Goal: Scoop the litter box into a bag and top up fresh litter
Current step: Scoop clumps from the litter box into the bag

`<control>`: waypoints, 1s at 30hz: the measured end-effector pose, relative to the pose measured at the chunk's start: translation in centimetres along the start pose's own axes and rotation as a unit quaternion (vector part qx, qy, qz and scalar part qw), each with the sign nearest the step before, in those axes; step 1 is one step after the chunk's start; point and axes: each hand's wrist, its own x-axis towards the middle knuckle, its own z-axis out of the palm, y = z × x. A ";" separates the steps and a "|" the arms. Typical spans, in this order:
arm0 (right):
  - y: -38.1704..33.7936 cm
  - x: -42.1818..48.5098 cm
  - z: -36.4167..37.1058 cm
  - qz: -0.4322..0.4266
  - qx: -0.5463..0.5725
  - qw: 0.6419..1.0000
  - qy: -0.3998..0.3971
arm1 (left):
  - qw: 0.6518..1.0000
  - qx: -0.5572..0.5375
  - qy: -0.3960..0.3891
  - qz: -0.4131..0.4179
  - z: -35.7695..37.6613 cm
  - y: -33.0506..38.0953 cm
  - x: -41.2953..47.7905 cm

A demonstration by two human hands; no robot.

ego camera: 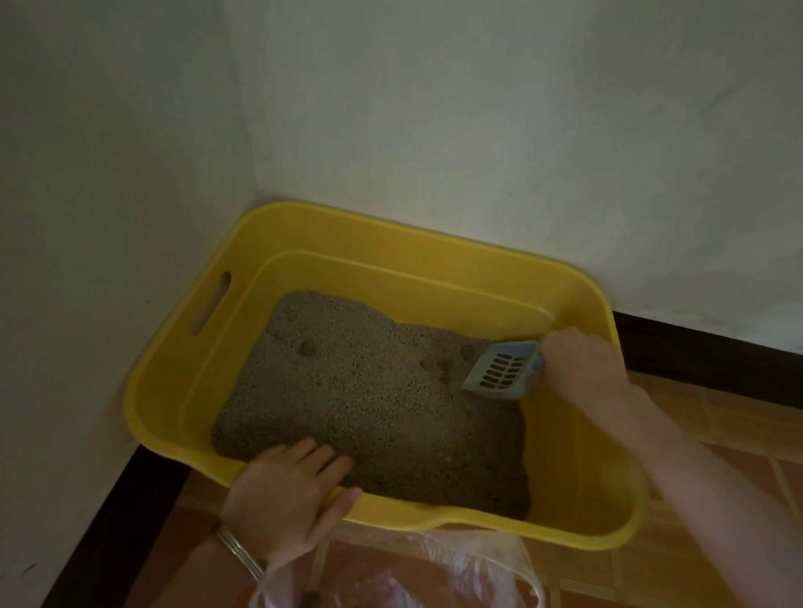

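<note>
litter box (582,438) – left hand (287,496) on rim, right hand (582,368) gripping scoop (502,370)

Floor (752,461): reddish-brown tiles with pale grout lines, meeting two white walls at a corner, edged by a dark skirting board (703,351) along both walls. Resting on it: one yellow plastic litter box (585,494), rectangular with rounded corners and a slot handle in its left wall, pushed into the corner, its back rim close against the walls. Also one clear plastic bag (430,579), crumpled and open, lying on the tiles just in front of the box's near rim.
</note>
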 end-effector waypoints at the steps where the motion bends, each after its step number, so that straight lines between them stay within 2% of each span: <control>1: 0.0 0.5 -0.2 -0.007 0.011 1.000 -0.009 | 1.000 0.001 0.000 0.000 0.0 0.0 0.0; 5: -0.7 2.0 -0.4 -0.043 0.096 0.992 -0.069 | 1.000 0.002 -0.002 0.000 -0.1 0.0 0.1; 15: 0.0 2.9 -0.4 -0.095 0.090 0.991 -0.035 | 1.000 -0.003 -0.009 -0.008 0.2 0.0 0.1; 20: 0.6 3.1 -1.6 -0.125 -0.024 0.990 0.054 | 1.000 -0.001 -0.010 -0.006 0.2 0.0 0.1; 24: 1.4 3.6 -2.7 -0.148 -0.135 0.978 0.053 | 1.000 -0.003 -0.009 -0.007 0.0 0.1 0.1; 30: 1.3 2.2 -3.1 -0.154 -0.223 0.961 0.055 | 1.000 -0.007 -0.002 -0.012 0.0 0.1 0.1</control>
